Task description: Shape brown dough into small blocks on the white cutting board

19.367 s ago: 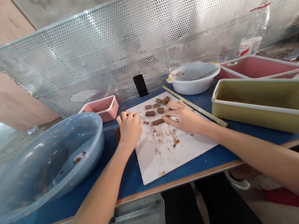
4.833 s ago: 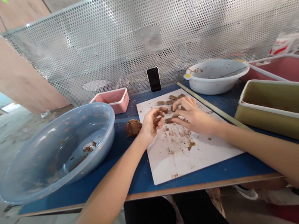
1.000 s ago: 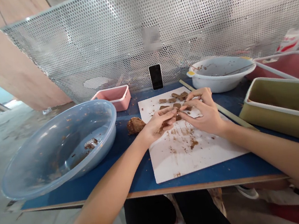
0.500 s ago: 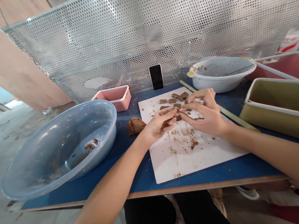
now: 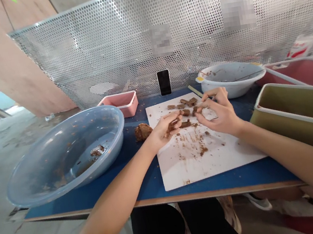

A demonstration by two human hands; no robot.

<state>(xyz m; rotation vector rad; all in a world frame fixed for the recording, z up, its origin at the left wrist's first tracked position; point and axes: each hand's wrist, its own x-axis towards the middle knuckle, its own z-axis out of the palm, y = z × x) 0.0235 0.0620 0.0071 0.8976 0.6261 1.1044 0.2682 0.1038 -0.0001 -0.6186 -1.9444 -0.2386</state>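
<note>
My left hand (image 5: 168, 129), palm turned inward, is curled around a soft brown clay-like piece above the white board (image 5: 182, 168). To its right, my right hand (image 5: 217, 113) pinches a small brown piece (image 5: 195, 111) between thumb and fingertips. The two hands are apart. Several small brown blocks (image 5: 192, 101) lie at the board's far side, and a longer brown strip (image 5: 185, 124) rests between the hands. Brown crumbs and smears (image 5: 203, 150) mark the board's middle. A larger brown lump (image 5: 142, 132) sits on the blue table just left of the board.
A big blue basin (image 5: 65, 159) stands at left, a small pink box (image 5: 129, 107) behind it. A phone (image 5: 164, 82) leans against the perforated metal screen (image 5: 122, 51). At right are a white basin (image 5: 233, 87), a pale stick (image 5: 194, 90), a pink tub (image 5: 309, 69) and an olive bin (image 5: 301, 114).
My hands have parted: the right moved slightly right with a small brown piece, the left slightly left. Half a second ago their fingertips met over the board.
</note>
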